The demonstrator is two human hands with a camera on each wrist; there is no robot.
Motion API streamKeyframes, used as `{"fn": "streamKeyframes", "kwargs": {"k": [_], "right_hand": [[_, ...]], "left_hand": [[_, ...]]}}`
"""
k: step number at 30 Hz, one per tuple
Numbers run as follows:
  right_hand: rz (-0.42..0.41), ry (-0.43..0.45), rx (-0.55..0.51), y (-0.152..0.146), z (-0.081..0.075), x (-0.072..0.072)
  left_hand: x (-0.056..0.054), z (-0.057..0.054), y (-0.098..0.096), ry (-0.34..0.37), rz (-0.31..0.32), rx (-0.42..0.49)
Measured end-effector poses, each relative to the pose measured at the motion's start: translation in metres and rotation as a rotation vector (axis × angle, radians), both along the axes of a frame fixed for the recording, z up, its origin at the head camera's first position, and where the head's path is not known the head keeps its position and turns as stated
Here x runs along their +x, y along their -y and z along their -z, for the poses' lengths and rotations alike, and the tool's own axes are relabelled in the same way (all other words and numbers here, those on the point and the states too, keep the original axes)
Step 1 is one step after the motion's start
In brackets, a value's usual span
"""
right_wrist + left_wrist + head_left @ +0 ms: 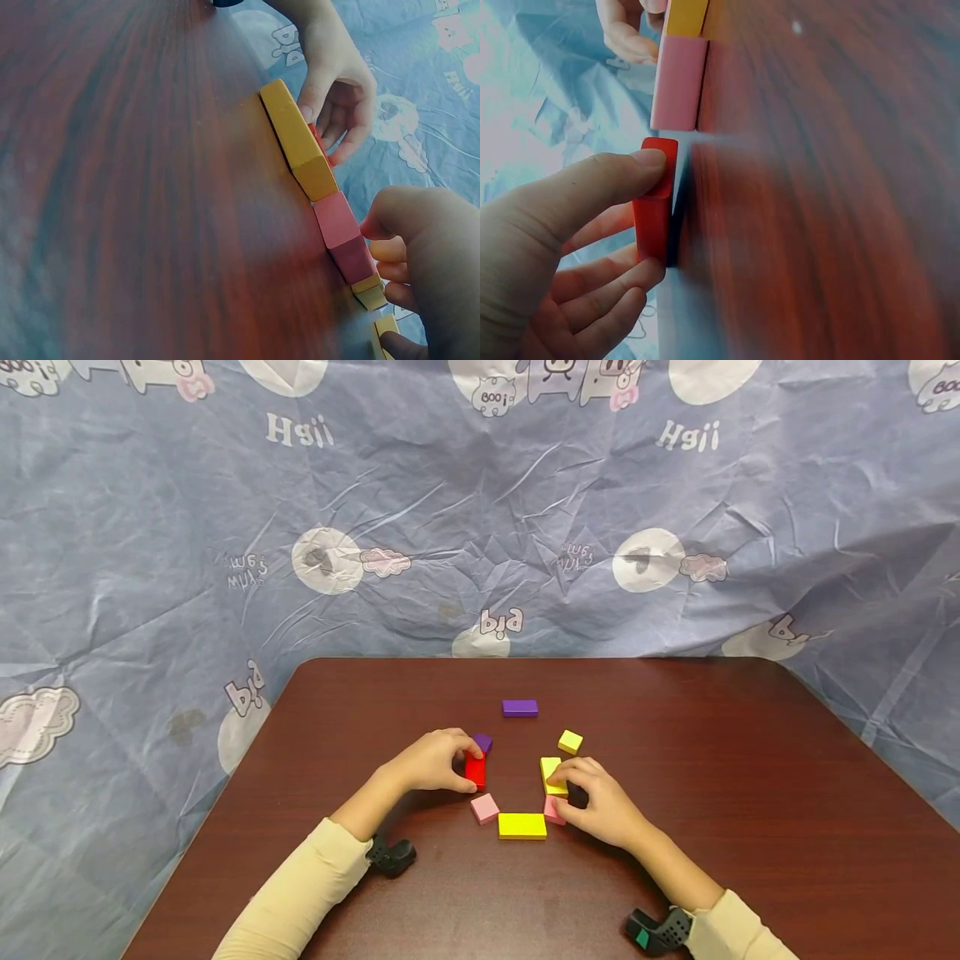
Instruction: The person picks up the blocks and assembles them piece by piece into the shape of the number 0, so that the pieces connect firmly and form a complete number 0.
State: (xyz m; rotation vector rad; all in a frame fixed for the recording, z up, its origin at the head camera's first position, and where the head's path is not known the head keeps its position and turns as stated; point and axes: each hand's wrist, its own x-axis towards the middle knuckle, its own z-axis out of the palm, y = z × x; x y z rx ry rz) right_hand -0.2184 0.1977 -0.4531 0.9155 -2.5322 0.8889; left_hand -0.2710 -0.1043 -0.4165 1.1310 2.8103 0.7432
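Observation:
In the head view my left hand (435, 762) pinches a red block (476, 772) by its ends, thumb at the near end. The left wrist view shows the same red block (654, 217) between thumb and fingertips. A purple block (483, 742) lies just beyond it, partly hidden by the fingers. My right hand (600, 803) bends over a long yellow block (551, 767), index finger on it and thumb at a pink block (552, 811) that touches its near end. The fingers partly cover both blocks.
A yellow block (522, 827) lies nearest the person, with another pink block (484, 808) at its left corner. A small yellow block (570, 742) and a long purple block (520, 708) lie farther back. Printed blue fabric (480, 510) hangs behind the brown table (675, 710).

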Motion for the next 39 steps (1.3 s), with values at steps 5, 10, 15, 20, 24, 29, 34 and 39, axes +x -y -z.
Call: {"fn": "streamKeyframes", "kwargs": {"k": [5,10,15,20,24,29,34,39], "right_hand": [[0.005,0.010,0.005,0.0007,0.0003,0.0003],[0.009,0.017,0.004,0.0009,-0.0002,0.0009],[0.006,0.013,0.005,0.0007,-0.0006,0.0010],[0.003,0.002,0.007,0.0002,-0.0006,0.0009],[0.001,0.001,0.006,0.0000,-0.0008,0.0006],[-0.002,0.002,0.004,-0.0005,-0.0009,0.0002],[-0.009,0.001,0.003,-0.0009,-0.0001,-0.0001],[-0.004,0.010,0.003,-0.0012,0.0001,-0.0004]], "left_hand": [[0.0003,0.0019,-0.0031,0.008,0.001,-0.006],[0.0021,0.0028,-0.0042,0.014,0.002,0.004],[0.0030,0.0039,-0.0053,0.012,0.016,0.007],[0.0029,0.0048,-0.0042,0.015,0.026,0.007],[0.0026,0.0059,-0.0024,0.015,0.033,0.006],[0.0023,0.0079,-0.0014,0.005,0.038,0.007],[0.0042,0.0078,-0.0015,0.017,0.029,0.002],[0.0053,0.0062,-0.0020,0.024,0.030,-0.002]]}}
